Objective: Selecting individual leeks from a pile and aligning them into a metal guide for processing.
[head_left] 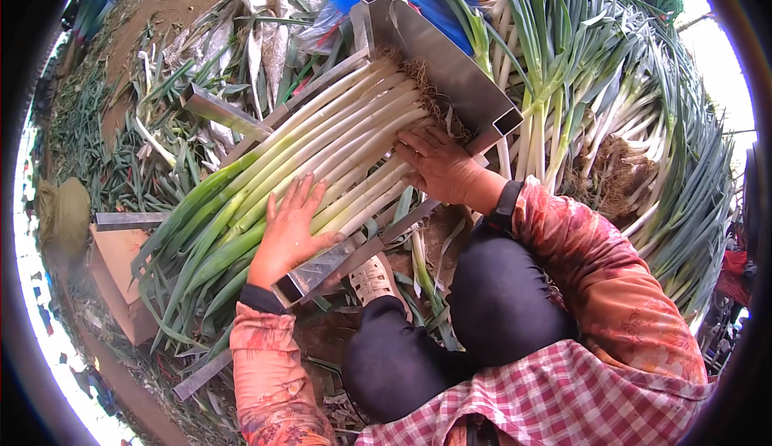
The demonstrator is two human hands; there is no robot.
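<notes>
Leeks laid level

On my feed, the leeks point(322, 136) lie toward ten o'clock in the metal frame point(450, 60). The left hand point(291, 230), nine o'clock, rests flat; the right hand point(442, 168), two o'clock, covers stalks, grip unclear. I'd press gently, aligning roots point(434, 96).

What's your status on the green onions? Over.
Left hand spread on green onions. Right hand over stalks near roots. Laid in metal frame. No obstruction visible.

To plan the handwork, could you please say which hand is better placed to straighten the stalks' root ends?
Probably the right hand: it rests on the white stalks near the roots and metal plate, while the left hand lies farther down, nearer the green leaves.
</notes>
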